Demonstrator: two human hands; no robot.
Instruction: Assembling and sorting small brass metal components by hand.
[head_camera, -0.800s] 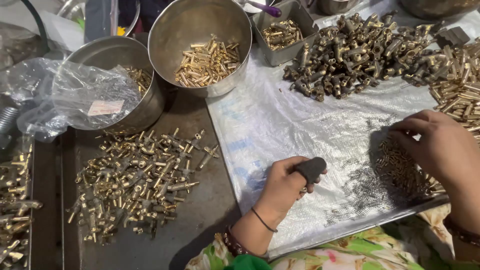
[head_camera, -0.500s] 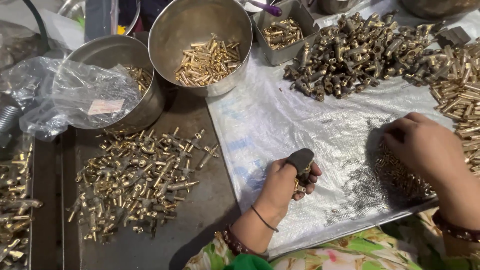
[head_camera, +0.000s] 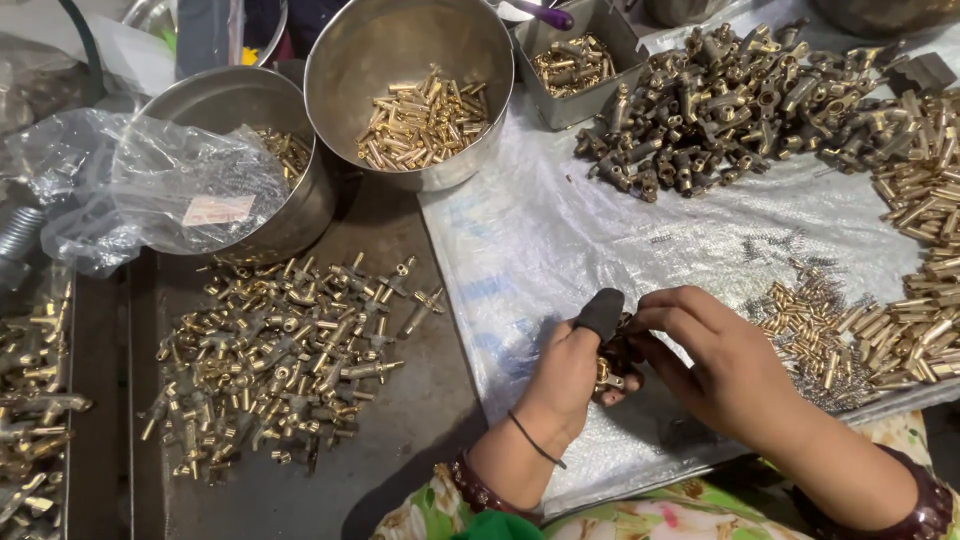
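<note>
My left hand, thumb capped in a black rubber guard, is curled tight around a small brass fitting. It sits at my fingertips, its long axis seemingly upright, though my fingers hide most of it. My right hand meets it from the right, fingers pinched narrow at the fitting's top; whether they hold a part I cannot tell.

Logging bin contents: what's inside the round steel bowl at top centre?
The steel bowl holds a loose pile of short brass pins against its right side; whatever lies beneath them is covered.
</note>
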